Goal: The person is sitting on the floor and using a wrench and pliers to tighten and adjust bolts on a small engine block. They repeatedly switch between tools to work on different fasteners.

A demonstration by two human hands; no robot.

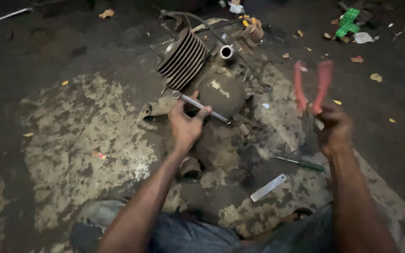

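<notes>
A grimy motorcycle engine [221, 89] with a finned cylinder [183, 58] lies on the stained floor ahead of me. My left hand [186, 124] grips a slim silver spanner [200, 107] held against the engine's rounded side cover. Right of the engine, my right hand [334, 129] is raised and closed around pliers with red handles [311, 84]; the handles point up and spread apart. The pliers' jaws are hidden by my fingers.
A green-handled screwdriver [303, 163] and a flat metal strip [268, 187] lie on the floor between my arms. Green packaging [348, 22], scraps and dry leaves litter the far right. My knees in blue fabric [188, 234] fill the bottom edge.
</notes>
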